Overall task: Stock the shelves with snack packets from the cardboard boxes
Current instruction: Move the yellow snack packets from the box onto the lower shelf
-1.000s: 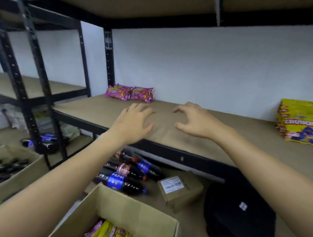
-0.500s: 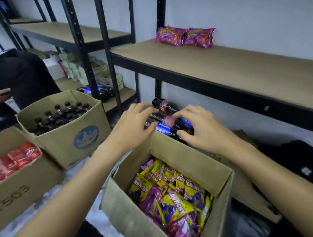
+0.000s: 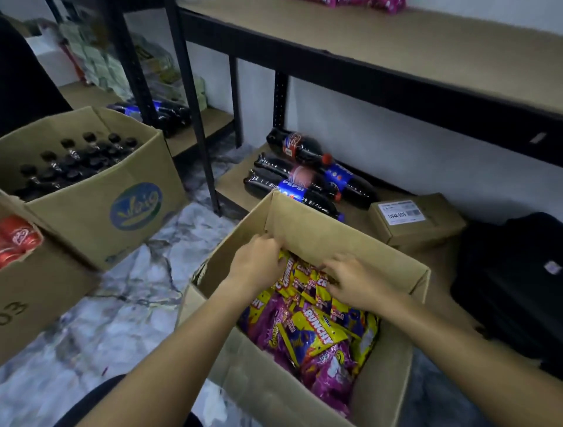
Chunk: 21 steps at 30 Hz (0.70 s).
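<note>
Both hands in the snack box, at its far wall.
My left hand [image 3: 259,262] and right hand [image 3: 355,282], apart, curl onto yellow packets [image 3: 304,282] heaped in the cardboard box [image 3: 323,231]; grip unconfirmed. Shelf [image 3: 396,45] lies above, beyond; right hand nearer.

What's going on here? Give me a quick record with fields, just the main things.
activity: reaching into snack box
left hand: fingers curled among yellow packets, at box's far wall
right hand: on the packets, grip unclear
shelf: pink packets at back
nearby: cola bottles lying on low shelf; bottle box on floor
</note>
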Available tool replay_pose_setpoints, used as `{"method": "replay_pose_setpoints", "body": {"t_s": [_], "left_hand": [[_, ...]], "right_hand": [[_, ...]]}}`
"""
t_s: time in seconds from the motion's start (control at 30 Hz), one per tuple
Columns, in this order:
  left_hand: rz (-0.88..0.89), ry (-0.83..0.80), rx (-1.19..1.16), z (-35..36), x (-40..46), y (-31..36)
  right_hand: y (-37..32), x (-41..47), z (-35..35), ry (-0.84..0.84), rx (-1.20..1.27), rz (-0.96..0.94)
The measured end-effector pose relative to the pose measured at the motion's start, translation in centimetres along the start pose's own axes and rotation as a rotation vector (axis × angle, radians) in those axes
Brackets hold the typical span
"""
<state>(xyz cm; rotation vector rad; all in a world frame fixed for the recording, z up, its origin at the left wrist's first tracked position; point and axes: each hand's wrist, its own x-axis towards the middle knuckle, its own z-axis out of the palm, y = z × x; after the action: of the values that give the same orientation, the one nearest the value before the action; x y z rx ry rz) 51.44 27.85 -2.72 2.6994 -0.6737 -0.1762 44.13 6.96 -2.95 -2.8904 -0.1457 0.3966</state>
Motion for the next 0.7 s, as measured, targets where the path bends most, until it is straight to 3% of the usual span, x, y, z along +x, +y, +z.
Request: {"method": "replay_pose_setpoints", "body": {"t_s": [0.33, 0.7], "left_hand": [[-0.242, -0.113, -0.001, 4.0, 2.6, -1.4], [-0.308, -0.272, -0.012, 7.1, 4.5, -1.8]], "right_hand": [[1.2, 0.6, 5.3, -0.103, 0.000, 0.058], [1.0, 2.8, 6.1, -0.185, -0.112, -0.104]]}}
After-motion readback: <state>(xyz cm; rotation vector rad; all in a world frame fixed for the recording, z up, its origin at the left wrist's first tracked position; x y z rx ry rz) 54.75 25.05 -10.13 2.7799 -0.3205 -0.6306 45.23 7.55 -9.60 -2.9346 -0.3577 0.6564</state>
